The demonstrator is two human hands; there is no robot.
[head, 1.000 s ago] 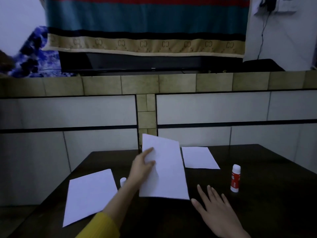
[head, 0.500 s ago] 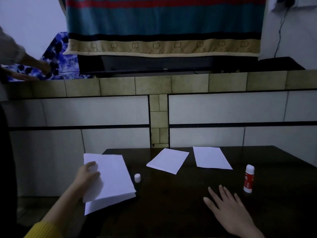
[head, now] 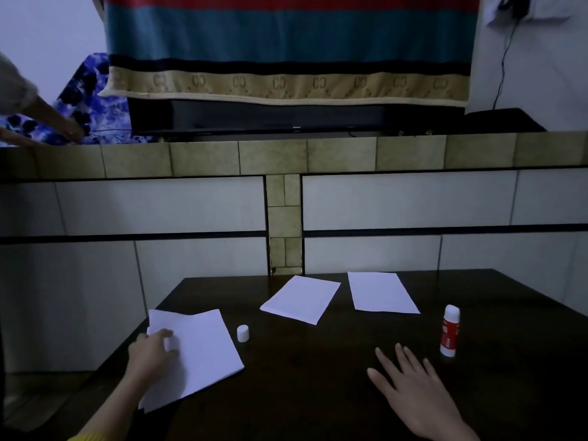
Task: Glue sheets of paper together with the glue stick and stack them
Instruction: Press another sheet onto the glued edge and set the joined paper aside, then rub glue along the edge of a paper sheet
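Observation:
A stack of white sheets (head: pixel 203 348) lies at the left edge of the dark table (head: pixel 318 393). My left hand (head: pixel 152 351) presses on its left part, fingers curled on the top sheet. Two single sheets lie further back: one tilted at the middle (head: pixel 302 299), one to the right (head: pixel 380 292). The red and white glue stick (head: pixel 449 331) stands upright at the right, uncapped. Its white cap (head: pixel 243 333) stands just right of the stack. My right hand (head: pixel 416 393) rests flat on the table, fingers spread, holding nothing.
Behind the table is a tiled wall with a ledge (head: pixel 286 157). A striped cloth (head: pixel 286 49) hangs over a dark screen on it. Another person's hand (head: pixel 68 128) reaches onto a blue cloth at the far left.
My left hand carried a sheet from the middle of the table to the left and laid it on the sheet there. It now presses it flat. The right hand stayed put.

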